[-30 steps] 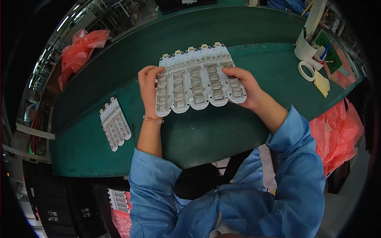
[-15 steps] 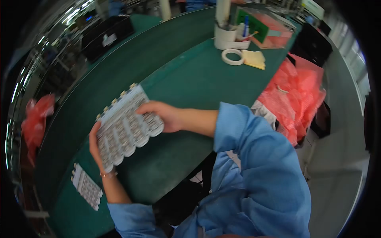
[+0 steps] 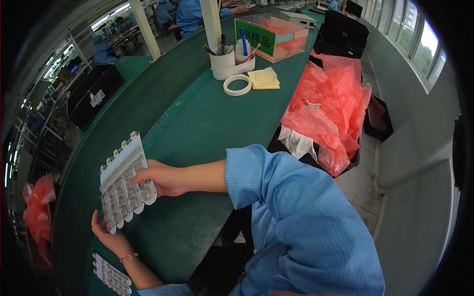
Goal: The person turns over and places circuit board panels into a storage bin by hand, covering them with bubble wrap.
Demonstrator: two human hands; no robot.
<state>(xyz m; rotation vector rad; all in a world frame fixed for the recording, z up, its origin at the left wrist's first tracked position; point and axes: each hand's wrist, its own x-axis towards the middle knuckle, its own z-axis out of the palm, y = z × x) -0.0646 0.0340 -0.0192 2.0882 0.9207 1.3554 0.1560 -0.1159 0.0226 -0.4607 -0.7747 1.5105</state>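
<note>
A white circuit board panel (image 3: 127, 180) with rows of parts, connectors along its upper edge and a scalloped lower edge is tilted up above the green bench. My right hand (image 3: 165, 178) grips its right side, thumb on the face and fingers behind. Below the panel's lower left corner is my left hand (image 3: 112, 240), open with fingers stretched upward; whether a fingertip touches the panel I cannot tell. A second, similar board panel (image 3: 112, 276) lies on the bench left of my left forearm.
On the green bench (image 3: 207, 123) stand a white pen holder (image 3: 224, 69), a tape roll (image 3: 237, 85), yellow sticky notes (image 3: 264, 78) and a clear box (image 3: 291, 42) with a green sign. Pink bubble wrap (image 3: 326, 108) fills a bin at right. Co-workers (image 3: 190, 15) sit farther back.
The left hand has come off the panel's left edge and opened below it. The right hand keeps the panel, now turned more upright. The camera view has shifted.
</note>
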